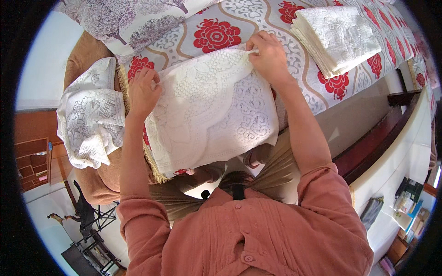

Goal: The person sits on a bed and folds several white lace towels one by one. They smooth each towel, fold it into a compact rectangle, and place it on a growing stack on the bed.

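Note:
A white lace cloth (pixel 212 110) lies spread over the sofa seat in front of me, its near part hanging toward my knees. My left hand (pixel 144 91) is at the cloth's far left corner, fingers closed on the edge. At the far right corner, my right hand (pixel 269 56) pinches the cloth between thumb and fingers. Light falls through the openwork pattern. To the right of my right hand sits a stack of folded white lace cloths (pixel 338 39). Another lace cloth (pixel 92 117) is draped, crumpled at its lower end, over the brown armrest on the left.
Beneath the cloths is a sofa cover (pixel 172 40) with red flowers and a fringed edge. A cushion (pixel 124 18) with a tree print rests at the far left, beside the brown armrest (pixel 99 184). A dark red wooden rail (pixel 382 138) runs along the right.

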### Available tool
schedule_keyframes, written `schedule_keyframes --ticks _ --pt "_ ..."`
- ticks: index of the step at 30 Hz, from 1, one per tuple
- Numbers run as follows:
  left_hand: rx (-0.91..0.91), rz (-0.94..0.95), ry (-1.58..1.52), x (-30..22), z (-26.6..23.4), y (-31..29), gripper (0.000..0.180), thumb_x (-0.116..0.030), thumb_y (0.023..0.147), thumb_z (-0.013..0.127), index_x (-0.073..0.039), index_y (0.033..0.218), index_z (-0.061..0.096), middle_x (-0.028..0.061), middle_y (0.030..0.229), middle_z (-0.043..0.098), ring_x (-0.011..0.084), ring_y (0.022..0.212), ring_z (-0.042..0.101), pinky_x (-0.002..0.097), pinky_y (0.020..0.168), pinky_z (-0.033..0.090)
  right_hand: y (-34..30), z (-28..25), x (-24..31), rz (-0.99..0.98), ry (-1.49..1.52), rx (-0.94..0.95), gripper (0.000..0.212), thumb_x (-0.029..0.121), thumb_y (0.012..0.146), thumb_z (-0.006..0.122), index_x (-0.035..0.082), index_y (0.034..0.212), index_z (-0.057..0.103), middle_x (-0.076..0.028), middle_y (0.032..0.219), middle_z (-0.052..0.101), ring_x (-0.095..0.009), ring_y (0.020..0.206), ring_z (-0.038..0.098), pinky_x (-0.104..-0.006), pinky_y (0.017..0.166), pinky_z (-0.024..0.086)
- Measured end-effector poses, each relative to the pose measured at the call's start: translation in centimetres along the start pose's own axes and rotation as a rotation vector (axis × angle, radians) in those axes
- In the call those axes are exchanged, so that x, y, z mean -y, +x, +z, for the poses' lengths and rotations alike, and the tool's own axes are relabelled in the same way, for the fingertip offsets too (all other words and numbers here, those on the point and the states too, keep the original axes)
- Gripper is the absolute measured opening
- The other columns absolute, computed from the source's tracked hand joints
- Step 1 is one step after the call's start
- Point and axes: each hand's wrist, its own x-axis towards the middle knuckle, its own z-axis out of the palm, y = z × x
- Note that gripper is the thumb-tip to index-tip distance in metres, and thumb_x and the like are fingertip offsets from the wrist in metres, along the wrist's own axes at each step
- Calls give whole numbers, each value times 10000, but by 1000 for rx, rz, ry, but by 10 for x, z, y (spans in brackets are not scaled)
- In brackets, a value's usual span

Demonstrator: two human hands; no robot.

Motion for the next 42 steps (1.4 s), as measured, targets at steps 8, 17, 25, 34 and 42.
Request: schedule_keyframes --ticks 8,17,25,34,42 --pt "41 58 -71 33 -13 -8 364 -171 702 693 -46 1043 670 126 998 667 327 1009 598 461 950 426 8 -29 5 485 978 97 193 102 828 709 86 1021 711 -10 891 689 -99 778 607 -270 727 488" --pt "163 -203 -238 67 -15 2 326 -234 726 700 -21 970 660 161 940 641 358 935 586 452 839 454 1 2 -17 360 280 46 217 209 836 699 79 1008 723 -130 920 719 -300 832 678 -403 766 527" --pt "137 -79 -184 79 3 1 264 -207 749 647 13 886 599 167 876 585 367 874 566 458 786 452 4 11 -10 375 112 -17 191 229 834 711 89 963 723 -120 922 723 -304 872 684 -423 785 531" --pt "111 -338 -405 84 16 -6 328 -201 762 705 9 994 608 94 914 625 247 830 591 382 748 465 4 16 -15 370 -14 -2 209 205 837 690 73 998 676 -107 983 659 -304 913 670 -418 804 530" --pt "80 -710 -967 71 2 -28 342 -198 845 739 -52 1131 620 -10 891 639 90 791 568 288 701 459 8 5 -11 426 138 49 189 175 839 660 50 977 624 -142 899 670 -350 861 670 -439 773 530"
